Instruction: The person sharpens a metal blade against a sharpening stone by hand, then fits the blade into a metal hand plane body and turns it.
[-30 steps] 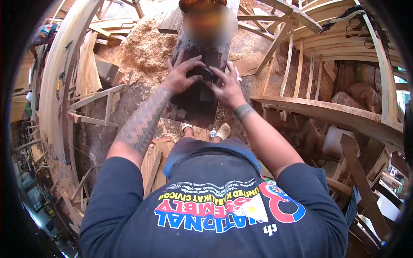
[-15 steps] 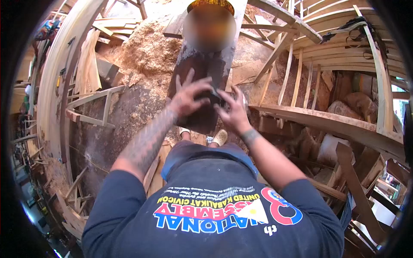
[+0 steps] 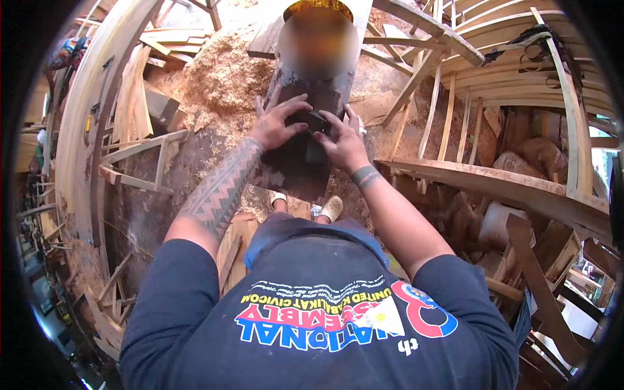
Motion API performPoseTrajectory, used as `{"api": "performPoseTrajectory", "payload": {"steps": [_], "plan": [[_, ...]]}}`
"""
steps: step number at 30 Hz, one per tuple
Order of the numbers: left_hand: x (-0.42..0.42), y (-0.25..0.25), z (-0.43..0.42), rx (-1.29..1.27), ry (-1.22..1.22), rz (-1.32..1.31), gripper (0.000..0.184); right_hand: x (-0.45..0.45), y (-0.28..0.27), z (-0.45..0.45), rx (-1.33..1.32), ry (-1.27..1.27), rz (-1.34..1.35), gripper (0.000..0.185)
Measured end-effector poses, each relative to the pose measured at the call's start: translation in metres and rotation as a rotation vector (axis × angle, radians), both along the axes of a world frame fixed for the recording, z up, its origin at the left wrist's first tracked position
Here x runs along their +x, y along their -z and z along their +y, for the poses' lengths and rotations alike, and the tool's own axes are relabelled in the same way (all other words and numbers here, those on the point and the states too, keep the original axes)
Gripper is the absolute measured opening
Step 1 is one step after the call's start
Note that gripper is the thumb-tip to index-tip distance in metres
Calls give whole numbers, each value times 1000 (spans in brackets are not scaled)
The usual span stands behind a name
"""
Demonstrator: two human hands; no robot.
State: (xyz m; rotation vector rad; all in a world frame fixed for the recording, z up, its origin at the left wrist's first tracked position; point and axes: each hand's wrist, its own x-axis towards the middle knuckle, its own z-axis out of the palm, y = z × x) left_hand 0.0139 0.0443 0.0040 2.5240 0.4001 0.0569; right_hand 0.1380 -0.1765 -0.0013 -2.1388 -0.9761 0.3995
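Observation:
A small dark block (image 3: 318, 121), its exact kind unclear, is held between both hands over a dark, wet-looking board (image 3: 296, 169). My left hand (image 3: 278, 122) has its fingers bent toward the block's left end, with fingertips at it. From the other side, my right hand (image 3: 346, 140) pinches the block with thumb and fingers. Fine detail at the fingertips is too small to make out. The board lies lengthwise in front of me, its near end above my feet.
A blurred round shape with a golden rim (image 3: 318, 10) covers the board's far part. Wood shavings (image 3: 227, 71) are heaped to the left. A ribbed wooden frame (image 3: 494, 71) stands at the right, beside a long plank (image 3: 494, 177). A small wooden frame (image 3: 146, 159) stands left.
Both hands were blurred by motion, with fingers spread lower over the board. Now they are steadier, slightly farther up the board, and closed around the small dark block.

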Motion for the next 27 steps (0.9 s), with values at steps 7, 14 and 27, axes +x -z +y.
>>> {"api": "performPoseTrajectory", "payload": {"steps": [7,14,27], "plan": [[2,-6,3,-55,-27,93,45,14,-41,3,-231,-121,-129,57],[15,-33,12,-400,-11,112,38,30,-38,-7,-91,-294,54,56],[-59,-73,-98,-1212,-118,65,45,-61,-64,-112,417,139,1894,46]]}}
